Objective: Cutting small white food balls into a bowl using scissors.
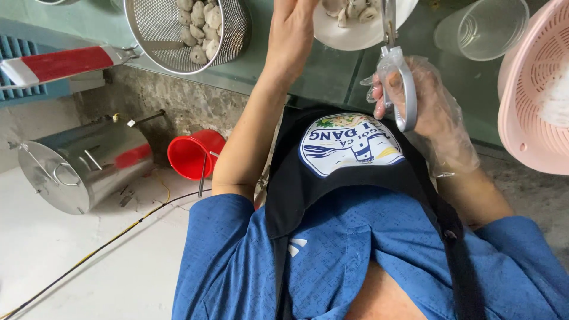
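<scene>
**Up close: scissors over a white bowl of dumplings**

Right at the top edge of the view, a white bowl (355, 35) sits on the green glass counter (332, 74) and holds pale, lumpy dumplings (349, 7). Scissors (396, 65) with grey handles stand upright over the bowl, their blades reaching into it from its near rim. The right hand (424, 98), wrapped in a clear plastic glove, grips those handles with its fingers curled through the loops, just on the near side of the bowl. The left hand (293, 32), bare, reaches to the bowl's left rim; its fingertips run out of the frame, so whether they pinch anything cannot be told.

Left of the bowl, a metal mesh strainer (178, 35) with a red and white handle holds more greyish balls. Right of the bowl stands a clear plastic cup (483, 29), and beyond that a pink colander (527, 101) lies at the frame's edge. Nearer than the bowl, below the counter's edge, hang a black apron (344, 172) and a blue shirt (332, 261). Well to the left, down on the floor, are a red bucket (192, 154) and a steel pot (77, 169) lying on its side.
</scene>
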